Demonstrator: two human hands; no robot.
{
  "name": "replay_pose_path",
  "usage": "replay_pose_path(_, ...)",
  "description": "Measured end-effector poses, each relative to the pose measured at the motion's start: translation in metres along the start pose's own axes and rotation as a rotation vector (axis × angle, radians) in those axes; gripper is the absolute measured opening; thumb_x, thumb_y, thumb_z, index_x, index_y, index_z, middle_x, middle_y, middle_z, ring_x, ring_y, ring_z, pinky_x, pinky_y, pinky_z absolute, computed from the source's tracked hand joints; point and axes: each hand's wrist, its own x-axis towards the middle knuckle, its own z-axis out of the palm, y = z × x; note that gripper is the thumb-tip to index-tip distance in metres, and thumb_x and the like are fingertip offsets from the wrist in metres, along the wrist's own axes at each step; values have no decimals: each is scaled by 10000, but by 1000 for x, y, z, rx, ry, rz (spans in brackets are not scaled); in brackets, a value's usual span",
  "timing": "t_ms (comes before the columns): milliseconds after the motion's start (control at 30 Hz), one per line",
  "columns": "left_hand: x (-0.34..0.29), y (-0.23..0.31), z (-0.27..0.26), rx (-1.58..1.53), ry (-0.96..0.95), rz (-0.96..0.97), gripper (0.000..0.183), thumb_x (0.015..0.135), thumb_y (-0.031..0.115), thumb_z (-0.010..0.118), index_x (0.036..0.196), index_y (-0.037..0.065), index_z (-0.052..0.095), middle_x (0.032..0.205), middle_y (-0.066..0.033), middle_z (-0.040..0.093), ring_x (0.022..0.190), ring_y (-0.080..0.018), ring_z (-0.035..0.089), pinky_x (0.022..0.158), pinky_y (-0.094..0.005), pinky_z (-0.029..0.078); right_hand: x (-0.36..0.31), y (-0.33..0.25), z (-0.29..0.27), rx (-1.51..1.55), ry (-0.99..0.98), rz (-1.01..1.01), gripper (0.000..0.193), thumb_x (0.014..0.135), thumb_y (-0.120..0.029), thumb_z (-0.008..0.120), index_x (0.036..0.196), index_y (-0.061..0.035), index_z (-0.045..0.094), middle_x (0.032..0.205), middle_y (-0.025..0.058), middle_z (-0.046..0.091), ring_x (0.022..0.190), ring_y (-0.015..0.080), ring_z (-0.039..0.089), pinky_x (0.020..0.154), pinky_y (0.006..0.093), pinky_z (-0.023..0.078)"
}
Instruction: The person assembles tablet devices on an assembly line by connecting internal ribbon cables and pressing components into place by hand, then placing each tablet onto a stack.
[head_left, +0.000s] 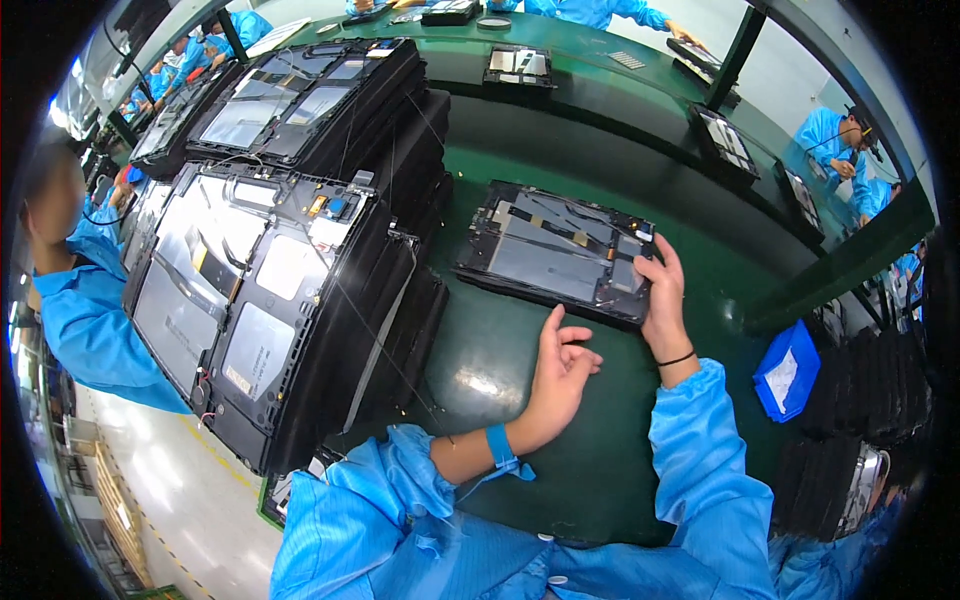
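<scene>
Crosswise before the person is an opened tablet (548,252), on or just above the green bench (470,350), long axis running left to right. I see the right hand (667,300) gripping its right end; the left hand (562,383), empty, loosely curled, is just off its near edge.

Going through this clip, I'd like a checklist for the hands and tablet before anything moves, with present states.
1. Right hand gripping the open tablet: ok, at its right end.
2. Left hand free: ok, nothing visible in it.
3. Wrist strap worn: ok, on the left wrist.
4. Tablet apart from the nearest big stack: ok, gap visible.
5. Tablet's cables all seated: cannot tell, too small.
</scene>
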Motion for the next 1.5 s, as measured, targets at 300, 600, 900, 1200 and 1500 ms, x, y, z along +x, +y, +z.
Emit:
replay_pose_path(300, -12, 44, 6, 393, -304, 344, 197, 803, -86, 492, 867, 27, 641, 864, -105, 584, 768, -207, 599, 691, -291, 473, 3, -34, -63, -144, -190, 109, 639, 825, -59, 596, 1389, -21, 297, 1108, 145, 594, 979, 204, 583, 843, 310, 474)
replay_pose_path(600, -2, 37, 1, 482, -423, 494, 219, 727, -91, 526, 881, 26, 628, 847, -105, 579, 746, -259, 586, 657, -341, 466, -32, -122, -20, -1325, -365, 42, 256, 864, -189, 584, 1047, -13, 620, 715, 140, 653, 537, 232, 633, 577, 317, 515)
replay_pose_path(900, -7, 36, 1, 515, -416, 443, 198, 742, -82, 528, 880, 11, 635, 877, -139, 597, 757, -288, 592, 675, -350, 478, 40, -34, 129, -953, -972, -614, 183, 805, -198, 610, 862, -35, 672, 773, 134, 663, 710, 279, 650, 654, 358, 504)
replay_pose_path(1200, 0, 31, -6, 528, -399, 345, 199, 789, -69, 505, 877, 13, 664, 923, -137, 621, 799, -244, 609, 710, -313, 479, 55, 31, 214, -1151, -931, -389, 204, 760, -315, 675, 779, -113, 688, 789, 81, 687, 813, 271, 658, 698, 403, 508)
replay_pose_path(1500, 5, 26, -2, 479, -391, 237, 182, 772, -77, 527, 897, 8, 629, 931, -137, 596, 794, -280, 594, 697, -337, 475, 110, 32, 209, -1115, -934, -650, 129, 752, -245, 644, 770, -121, 673, 781, 77, 674, 802, 278, 646, 671, 412, 496)
